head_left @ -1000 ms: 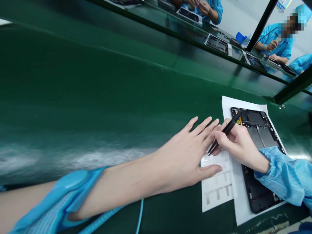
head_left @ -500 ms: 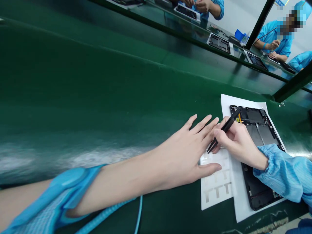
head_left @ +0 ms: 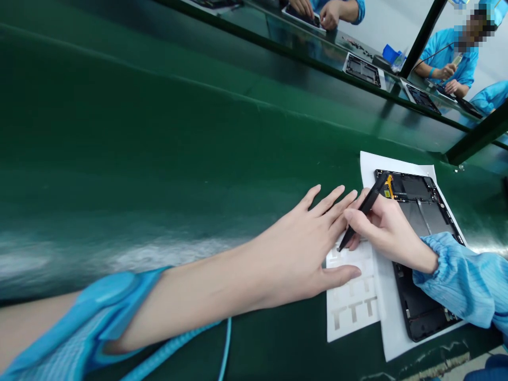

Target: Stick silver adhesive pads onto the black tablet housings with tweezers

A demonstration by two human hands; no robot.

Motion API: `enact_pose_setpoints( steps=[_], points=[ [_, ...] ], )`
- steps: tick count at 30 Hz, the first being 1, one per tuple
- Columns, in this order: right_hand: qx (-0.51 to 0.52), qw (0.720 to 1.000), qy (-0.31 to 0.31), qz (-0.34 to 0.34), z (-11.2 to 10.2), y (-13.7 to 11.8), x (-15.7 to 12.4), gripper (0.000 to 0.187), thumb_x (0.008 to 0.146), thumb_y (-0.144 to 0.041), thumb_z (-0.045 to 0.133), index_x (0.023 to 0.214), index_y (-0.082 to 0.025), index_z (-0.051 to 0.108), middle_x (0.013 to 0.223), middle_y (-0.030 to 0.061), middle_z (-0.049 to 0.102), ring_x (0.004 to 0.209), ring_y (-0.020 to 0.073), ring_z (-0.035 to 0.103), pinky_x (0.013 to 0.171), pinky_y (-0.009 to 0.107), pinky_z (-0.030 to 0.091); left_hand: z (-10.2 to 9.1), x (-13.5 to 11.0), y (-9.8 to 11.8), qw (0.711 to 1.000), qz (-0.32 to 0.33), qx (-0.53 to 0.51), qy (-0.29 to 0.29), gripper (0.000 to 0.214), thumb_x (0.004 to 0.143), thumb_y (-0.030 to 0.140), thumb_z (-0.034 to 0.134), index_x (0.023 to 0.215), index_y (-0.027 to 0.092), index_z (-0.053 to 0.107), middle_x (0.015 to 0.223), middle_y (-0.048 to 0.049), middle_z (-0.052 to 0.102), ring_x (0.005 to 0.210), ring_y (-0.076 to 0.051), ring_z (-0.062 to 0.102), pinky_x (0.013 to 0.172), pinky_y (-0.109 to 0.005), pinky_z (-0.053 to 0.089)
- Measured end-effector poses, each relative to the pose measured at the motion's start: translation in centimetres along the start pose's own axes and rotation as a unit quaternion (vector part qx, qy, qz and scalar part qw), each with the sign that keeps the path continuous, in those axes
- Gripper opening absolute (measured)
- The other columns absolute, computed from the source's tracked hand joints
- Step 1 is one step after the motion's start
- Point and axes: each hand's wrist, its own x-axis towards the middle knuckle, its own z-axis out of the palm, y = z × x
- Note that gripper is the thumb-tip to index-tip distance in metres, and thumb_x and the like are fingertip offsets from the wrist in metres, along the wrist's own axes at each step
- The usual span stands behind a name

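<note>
My left hand (head_left: 305,243) lies flat with fingers spread, over the left and upper part of a white sticker sheet (head_left: 353,328). T-shaped greyish stickers (head_left: 353,311) sit in rows on that sheet. Black tweezers (head_left: 367,206) are pinched in my right hand (head_left: 389,227), their tips together at a sticker near the sheet's upper part. Under my right wrist and sleeve is an opened black tablet (head_left: 428,323), its inner parts and a yellow-orange flex cable (head_left: 389,186) showing. White paper (head_left: 391,338) lies beneath the tablet.
A blue wrist strap (head_left: 119,296) with a cord (head_left: 228,344) is on my left forearm. Beyond the green table (head_left: 178,148), a raised shelf holds more opened tablets (head_left: 363,70). A dark post (head_left: 480,135) rises at the right. Co-workers in blue (head_left: 448,58) sit behind.
The tweezers' tips have closed together and moved slightly down onto the sticker sheet. My left hand stays in place. Across the shelf, a co-worker's hands have lowered to a tablet.
</note>
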Motion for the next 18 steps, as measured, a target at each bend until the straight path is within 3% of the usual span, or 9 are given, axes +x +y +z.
enact_pose_setpoints(
  steps=[4,10,14,16,18],
  points=[
    [-0.008,1.000,-0.016,-0.017,0.0,0.3,0.0,0.020,0.089,-0.035,0.058,0.077,-0.021,0.052,0.060,-0.0032,0.064,0.052,0.0125,0.069,0.051,0.020,0.055,-0.4,0.1,0.4,1.000,-0.008,-0.005,0.009,0.074,0.095,0.057,0.054,0.147,0.006,0.045,0.159,-0.0243,0.030,0.148,-0.046,0.025,0.118,-0.067,0.023],
    [0.047,0.998,0.027,-0.030,-0.2,-1.2,-0.3,0.030,0.086,-0.046,0.069,0.076,-0.022,0.053,0.057,-0.0055,0.062,0.049,0.0133,0.068,0.047,0.021,0.055,0.0,-0.2,-0.3,1.000,0.007,0.026,0.009,0.082,0.094,0.060,0.050,0.153,0.005,0.034,0.160,-0.0238,0.027,0.148,-0.046,0.024,0.116,-0.069,0.024],
    [0.057,0.990,0.121,-0.042,-2.8,-4.2,-3.7,0.036,0.081,-0.050,0.074,0.071,-0.022,0.055,0.062,-0.0057,0.063,0.053,0.0131,0.069,0.049,0.023,0.057,0.7,-0.8,-2.0,0.995,0.051,0.048,0.067,0.088,0.097,0.070,0.032,0.153,0.003,0.033,0.158,-0.0242,0.034,0.146,-0.047,0.031,0.114,-0.067,0.029],
    [0.003,0.981,0.190,-0.044,-3.6,-4.7,-6.7,0.031,0.080,-0.044,0.079,0.071,-0.021,0.061,0.068,-0.0032,0.065,0.060,0.0139,0.070,0.054,0.025,0.058,0.8,-0.8,-2.2,0.987,0.078,0.049,0.134,0.074,0.103,0.060,0.030,0.152,0.004,0.032,0.157,-0.0226,0.038,0.143,-0.045,0.035,0.114,-0.062,0.032],
    [-0.023,0.964,0.262,-0.043,-3.1,-3.8,-9.9,0.023,0.077,-0.031,0.083,0.072,-0.020,0.064,0.071,-0.0013,0.067,0.067,0.0145,0.069,0.059,0.024,0.058,0.7,-0.7,-1.5,0.974,0.114,0.013,0.197,0.051,0.107,0.039,0.031,0.145,0.006,0.040,0.148,-0.0189,0.047,0.139,-0.037,0.042,0.114,-0.053,0.036]
  ],
)
